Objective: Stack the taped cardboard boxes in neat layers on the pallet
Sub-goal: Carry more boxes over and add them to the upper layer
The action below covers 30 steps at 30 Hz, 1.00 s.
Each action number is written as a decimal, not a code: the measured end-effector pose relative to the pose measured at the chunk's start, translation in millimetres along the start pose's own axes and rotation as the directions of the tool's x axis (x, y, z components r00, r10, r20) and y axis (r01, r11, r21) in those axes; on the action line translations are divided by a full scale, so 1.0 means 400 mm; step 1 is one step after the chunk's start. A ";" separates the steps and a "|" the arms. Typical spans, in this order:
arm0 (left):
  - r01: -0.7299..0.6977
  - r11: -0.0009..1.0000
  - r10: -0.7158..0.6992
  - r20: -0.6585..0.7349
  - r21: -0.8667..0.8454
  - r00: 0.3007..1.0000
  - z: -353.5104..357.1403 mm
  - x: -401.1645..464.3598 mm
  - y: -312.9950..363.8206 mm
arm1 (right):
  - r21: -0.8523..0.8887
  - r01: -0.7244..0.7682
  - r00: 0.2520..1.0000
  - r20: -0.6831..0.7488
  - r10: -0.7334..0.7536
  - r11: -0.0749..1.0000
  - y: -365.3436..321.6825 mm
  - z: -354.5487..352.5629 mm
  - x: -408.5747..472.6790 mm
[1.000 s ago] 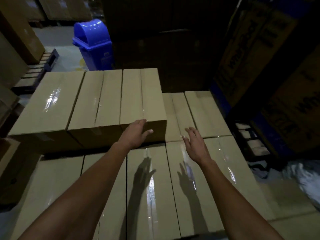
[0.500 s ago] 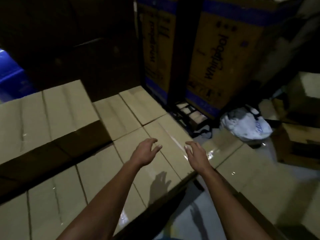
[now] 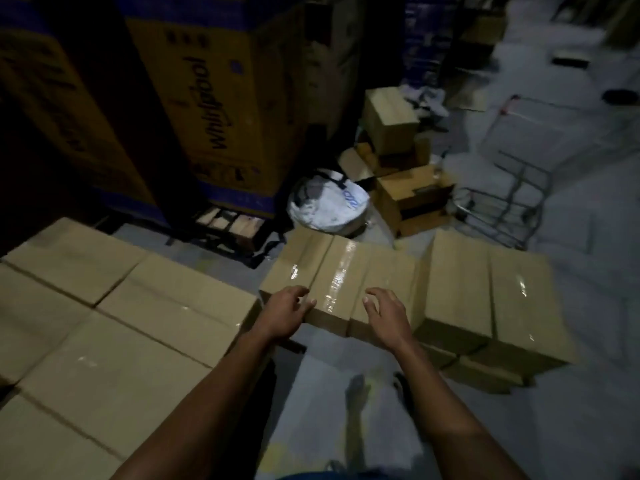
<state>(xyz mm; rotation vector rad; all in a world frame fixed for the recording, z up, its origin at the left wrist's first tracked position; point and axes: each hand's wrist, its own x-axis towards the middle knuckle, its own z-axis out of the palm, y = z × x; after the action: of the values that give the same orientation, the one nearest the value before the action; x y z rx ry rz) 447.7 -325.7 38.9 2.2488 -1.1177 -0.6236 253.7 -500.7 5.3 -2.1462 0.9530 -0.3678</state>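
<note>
Head view shows stacked boxes [image 3: 114, 327] at left, then the left hand [image 3: 285, 315] and right hand [image 3: 388, 315], fingers loosely spread and empty, reaching over a taped box [image 3: 332, 278] on the floor beside taller boxes [image 3: 491, 299].

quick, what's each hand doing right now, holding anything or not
Left hand: open, fingers loosely curled at the near edge of the taped box, holding nothing.
Right hand: open, fingers spread over the same box, no grip yet.
</note>
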 end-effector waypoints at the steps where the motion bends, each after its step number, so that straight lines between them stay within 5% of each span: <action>1: -0.021 1.000 0.022 0.026 -0.009 0.999 0.041 0.022 0.041 | 0.007 -0.043 0.999 -0.024 0.043 0.999 0.044 -0.041 -0.008; 15: -0.322 0.947 0.301 0.308 0.019 0.903 0.397 0.336 0.428 | 0.149 -0.347 0.897 -0.235 0.374 0.926 0.388 -0.377 -0.041; 30: -0.341 0.940 0.292 0.443 0.033 0.847 0.677 0.863 0.682 | 0.091 -0.459 0.835 -0.297 0.464 0.884 0.695 -0.624 0.358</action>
<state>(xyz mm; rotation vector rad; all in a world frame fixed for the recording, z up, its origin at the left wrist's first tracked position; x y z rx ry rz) 315.3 -818.8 -40.6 1.9899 -1.7401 -0.9691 78.4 -858.3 -33.7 -1.7884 1.6019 -0.4745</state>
